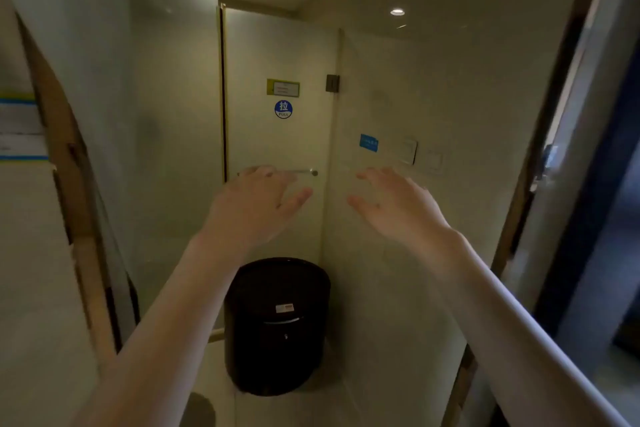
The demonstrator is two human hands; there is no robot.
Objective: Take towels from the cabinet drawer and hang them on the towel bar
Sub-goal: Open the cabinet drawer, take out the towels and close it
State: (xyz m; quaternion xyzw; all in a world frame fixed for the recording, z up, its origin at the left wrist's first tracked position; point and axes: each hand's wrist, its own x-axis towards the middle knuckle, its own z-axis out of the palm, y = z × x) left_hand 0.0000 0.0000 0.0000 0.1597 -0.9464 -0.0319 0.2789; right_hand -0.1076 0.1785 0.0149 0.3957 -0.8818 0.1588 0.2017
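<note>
Before glass door (277, 135): left hand (256, 204) and right hand (398, 208) raised, fingers spread, holding nothing. Just beyond left hand, towel bar (304, 171); contact unclear. No towels or drawer in view. Likely soft, light, limp; pinch along one edge, two-handed.

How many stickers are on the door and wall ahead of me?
3: a yellow label on the door, a round blue pull sticker just below it, a blue rectangle on the wall to the right.
</note>
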